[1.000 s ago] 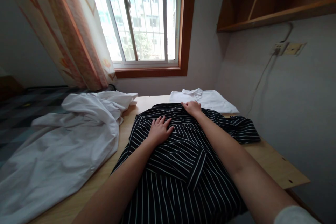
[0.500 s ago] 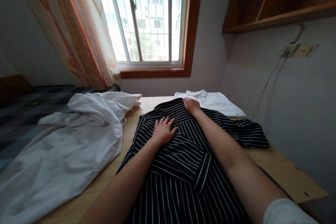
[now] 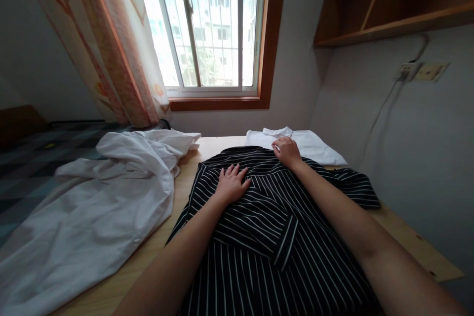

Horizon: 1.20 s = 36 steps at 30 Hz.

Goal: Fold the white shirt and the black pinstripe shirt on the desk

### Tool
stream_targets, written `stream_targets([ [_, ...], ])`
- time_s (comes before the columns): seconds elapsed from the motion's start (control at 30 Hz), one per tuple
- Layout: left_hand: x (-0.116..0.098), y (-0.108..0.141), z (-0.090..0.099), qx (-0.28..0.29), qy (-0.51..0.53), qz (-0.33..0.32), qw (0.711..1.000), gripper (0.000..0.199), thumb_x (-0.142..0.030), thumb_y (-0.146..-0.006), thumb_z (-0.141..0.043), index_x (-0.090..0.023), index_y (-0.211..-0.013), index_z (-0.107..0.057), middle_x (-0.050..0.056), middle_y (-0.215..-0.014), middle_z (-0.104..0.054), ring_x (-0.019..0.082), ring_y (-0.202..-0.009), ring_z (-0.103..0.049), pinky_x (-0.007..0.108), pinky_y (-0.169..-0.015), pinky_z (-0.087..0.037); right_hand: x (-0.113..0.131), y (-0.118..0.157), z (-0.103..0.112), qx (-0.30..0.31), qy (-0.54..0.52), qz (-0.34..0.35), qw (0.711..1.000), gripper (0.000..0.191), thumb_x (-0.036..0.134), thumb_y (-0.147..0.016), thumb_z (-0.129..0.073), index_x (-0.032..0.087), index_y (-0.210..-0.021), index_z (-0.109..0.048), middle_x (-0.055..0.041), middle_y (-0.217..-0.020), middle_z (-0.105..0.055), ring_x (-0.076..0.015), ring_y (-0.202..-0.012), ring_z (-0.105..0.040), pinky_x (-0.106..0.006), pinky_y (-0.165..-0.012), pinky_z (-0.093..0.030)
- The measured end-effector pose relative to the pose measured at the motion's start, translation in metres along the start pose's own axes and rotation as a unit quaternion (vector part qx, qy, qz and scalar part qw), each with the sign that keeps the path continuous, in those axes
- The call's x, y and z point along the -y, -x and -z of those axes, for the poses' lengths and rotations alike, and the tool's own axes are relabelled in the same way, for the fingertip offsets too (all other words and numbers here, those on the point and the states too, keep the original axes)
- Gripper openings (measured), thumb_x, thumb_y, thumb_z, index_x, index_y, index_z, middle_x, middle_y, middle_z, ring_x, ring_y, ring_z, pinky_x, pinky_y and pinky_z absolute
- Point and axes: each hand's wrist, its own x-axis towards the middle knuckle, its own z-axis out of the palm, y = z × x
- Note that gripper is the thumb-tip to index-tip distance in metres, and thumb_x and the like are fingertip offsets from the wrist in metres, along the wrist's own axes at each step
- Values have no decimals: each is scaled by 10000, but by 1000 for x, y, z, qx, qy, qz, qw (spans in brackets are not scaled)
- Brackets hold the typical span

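Note:
A black shirt with white stripes (image 3: 252,276) lies spread on the wooden table, its collar end toward the window. One sleeve is folded across its middle, with the cuff (image 3: 285,242) at the centre; the other sleeve (image 3: 351,187) stretches out to the right. My left hand (image 3: 232,185) rests flat on the shirt with its fingers spread. Near the collar end, on the right, is my right hand (image 3: 288,152), its fingers bent and apart over the cloth. I see nothing held in it.
A crumpled white garment (image 3: 111,217) covers the left part of the wooden table (image 3: 400,242). Behind the striped shirt lies a folded white shirt (image 3: 314,145). At the left stands a bed with checked cloth (image 3: 22,173). A wooden shelf (image 3: 388,22) hangs at upper right.
My right hand has let go of the shirt's collar edge and moved a little to the right. The collar end has sunk flatter. My left hand has stayed in place.

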Motion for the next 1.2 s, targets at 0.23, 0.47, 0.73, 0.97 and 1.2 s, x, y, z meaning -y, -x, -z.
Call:
stream_targets([
  [0.23, 1, -3, 0, -17, 8, -1, 1000, 633, -587, -958, -339, -277, -1510, -368, 101, -1605, -284, 311, -1491, -217, 565, -1186, -139, 43, 73, -8, 165, -79, 38, 982, 506, 462, -994, -414, 229, -1435, -503, -122, -1508, -453, -284, -1385, -393, -451, -1115, -302],
  [0.47, 2, 0, -3, -76, 9, -18, 997, 627, -529, -957, -398, -245, -1515, -357, 109, -1590, -330, 301, -1473, -265, 506, -1191, -192, 47, 93, -17, 110, -128, 5, 986, 503, 450, -988, -439, 215, -1429, -503, -116, -1513, -453, -261, -1431, -342, -442, -1161, -242],
  [0.73, 0, 5, 1, -120, 8, -43, 992, 522, -418, -959, -427, -212, -1435, -477, 90, -1480, -487, 267, -1394, -385, 421, -1182, -255, -28, 91, 36, 9, -79, -55, 995, 361, 300, -932, -494, 181, -1239, -642, -123, -1267, -642, -256, -1187, -565, -384, -1018, -416],
  [0.97, -4, 8, 4, -144, 21, -55, 988, 474, -376, -944, -436, -229, -1388, -514, 92, -1424, -529, 269, -1342, -425, 454, -1174, -259, -176, 138, 57, 97, 99, -350, 926, 515, 527, -855, -576, 122, -1156, -681, -254, -1180, -654, -399, -1078, -625, -490, -825, -496],
  [1.2, -16, 14, 22, -140, -20, -55, 988, 430, -388, -959, -403, -238, -1324, -576, 108, -1383, -564, 308, -1305, -463, 526, -1138, -281, -198, 151, 50, -12, -67, -333, 940, 300, 375, -841, -543, 172, -971, -722, -141, -991, -738, -276, -909, -676, -337, -754, -493],
])
